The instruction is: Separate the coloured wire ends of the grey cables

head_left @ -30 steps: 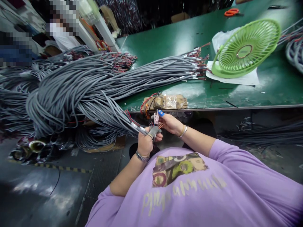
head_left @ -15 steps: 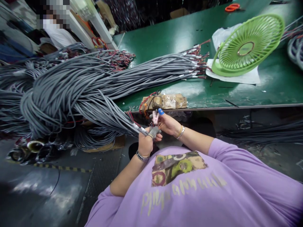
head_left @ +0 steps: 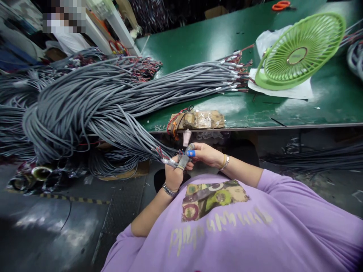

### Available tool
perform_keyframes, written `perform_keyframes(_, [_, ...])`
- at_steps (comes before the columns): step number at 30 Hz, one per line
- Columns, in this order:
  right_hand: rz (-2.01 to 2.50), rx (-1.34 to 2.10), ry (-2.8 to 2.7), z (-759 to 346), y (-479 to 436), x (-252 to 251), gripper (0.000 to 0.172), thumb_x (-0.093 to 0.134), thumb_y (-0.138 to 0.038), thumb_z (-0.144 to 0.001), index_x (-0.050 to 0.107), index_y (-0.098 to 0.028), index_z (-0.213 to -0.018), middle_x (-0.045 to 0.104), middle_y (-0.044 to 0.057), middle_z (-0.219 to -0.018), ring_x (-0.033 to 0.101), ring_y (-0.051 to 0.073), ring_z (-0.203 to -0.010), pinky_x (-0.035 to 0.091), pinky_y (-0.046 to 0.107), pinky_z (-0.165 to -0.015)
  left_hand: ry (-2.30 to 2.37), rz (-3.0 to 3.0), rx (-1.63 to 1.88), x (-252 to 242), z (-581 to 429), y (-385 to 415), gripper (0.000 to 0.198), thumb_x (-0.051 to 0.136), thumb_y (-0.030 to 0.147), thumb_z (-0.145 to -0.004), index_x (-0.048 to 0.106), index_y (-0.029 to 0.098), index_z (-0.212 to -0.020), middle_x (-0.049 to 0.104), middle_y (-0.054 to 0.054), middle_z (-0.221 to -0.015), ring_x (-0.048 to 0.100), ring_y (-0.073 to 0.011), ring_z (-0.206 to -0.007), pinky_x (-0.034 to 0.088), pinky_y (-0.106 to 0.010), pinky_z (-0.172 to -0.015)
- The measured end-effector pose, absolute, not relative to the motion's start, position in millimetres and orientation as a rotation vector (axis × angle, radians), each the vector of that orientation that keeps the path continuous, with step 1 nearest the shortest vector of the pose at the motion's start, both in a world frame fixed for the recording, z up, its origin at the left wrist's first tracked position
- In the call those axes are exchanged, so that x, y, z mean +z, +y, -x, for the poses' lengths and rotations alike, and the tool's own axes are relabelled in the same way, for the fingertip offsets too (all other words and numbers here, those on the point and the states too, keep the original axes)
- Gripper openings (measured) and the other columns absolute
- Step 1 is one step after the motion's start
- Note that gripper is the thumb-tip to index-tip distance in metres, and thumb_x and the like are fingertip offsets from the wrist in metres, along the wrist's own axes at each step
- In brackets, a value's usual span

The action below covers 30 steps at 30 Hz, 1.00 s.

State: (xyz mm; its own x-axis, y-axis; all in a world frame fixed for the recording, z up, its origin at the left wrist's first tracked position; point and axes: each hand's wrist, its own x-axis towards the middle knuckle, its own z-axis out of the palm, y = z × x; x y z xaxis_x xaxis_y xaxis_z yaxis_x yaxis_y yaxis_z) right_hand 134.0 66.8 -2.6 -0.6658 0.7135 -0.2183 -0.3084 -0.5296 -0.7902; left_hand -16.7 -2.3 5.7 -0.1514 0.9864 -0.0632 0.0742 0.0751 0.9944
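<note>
Grey cables slant rightward off the surface, left fingers gripping them beyond its near edge, right fingers pinched shut at wire tips.

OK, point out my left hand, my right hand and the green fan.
Left hand [head_left: 174, 176], head view: middle of the hand.
Right hand [head_left: 209, 154], head view: middle of the hand.
Green fan [head_left: 297, 55], head view: hub of its grille.

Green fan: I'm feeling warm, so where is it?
In the head view's upper right, the green fan stands on the green table, right of the large cable bundle.
</note>
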Motion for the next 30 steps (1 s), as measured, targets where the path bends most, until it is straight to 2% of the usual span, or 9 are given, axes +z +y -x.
perform_keyframes(7, [0.799,2.078,-1.083,-131.5,63.4,1.2,0.039,0.084,-0.042,-0.058,0.059,-0.013,-0.068,0.054,-0.003,-0.059,0.045,0.007,-0.054,0.035,0.023,-0.054,1.337,-1.188,1.064,7.8,24.2,-0.4,0.034,0.065,0.047,-0.082,0.067,0.014,-0.075,0.072,-0.006,-0.065,0.067,-0.0156,-0.053,0.057,-0.027,-0.054])
perform_keyframes(11, [0.839,2.022,-1.145,-131.2,62.9,-1.0,0.04,0.084,-0.043,-0.057,0.061,-0.012,-0.068,0.055,-0.002,-0.059,0.044,0.007,-0.055,0.035,0.023,-0.055,1.305,-1.141,0.953,9.2,29.9,1.5,0.034,0.069,0.046,-0.078,0.069,0.012,-0.076,0.073,-0.008,-0.065,0.069,-0.0176,-0.054,0.057,-0.027,-0.054])
perform_keyframes(24, [0.835,1.943,-1.06,-125.4,55.7,0.5,0.041,0.086,-0.042,-0.056,0.06,-0.013,-0.068,0.055,-0.003,-0.061,0.043,0.007,-0.055,0.035,0.022,-0.054,1.398,-1.025,1.383,-2.8,17.0,-3.7,0.028,0.067,0.041,-0.08,0.068,0.014,-0.072,0.071,-0.004,-0.062,0.067,-0.0155,-0.051,0.054,-0.025,-0.05])
perform_keyframes(27, [0.817,2.075,-0.896,-128.9,65.1,-5.8,0.04,0.08,-0.049,-0.065,0.06,-0.014,-0.072,0.057,-0.002,-0.063,0.044,0.007,-0.053,0.039,0.022,-0.054,1.374,-0.969,1.433,3.7,14.8,-2.6,0.028,0.067,0.041,-0.079,0.068,0.014,-0.072,0.071,-0.004,-0.06,0.066,-0.015,-0.049,0.054,-0.024,-0.049])
perform_keyframes(30, [0.83,2.189,-0.678,-128.7,80.9,-7.7,0.047,0.061,-0.061,-0.08,0.063,-0.014,-0.079,0.06,0.001,-0.069,0.048,0.008,-0.054,0.041,0.022,-0.053,1.331,-0.946,1.451,12.0,10.7,0.2,0.027,0.068,0.04,-0.078,0.067,0.014,-0.071,0.07,-0.003,-0.058,0.065,-0.0143,-0.047,0.053,-0.023,-0.047])
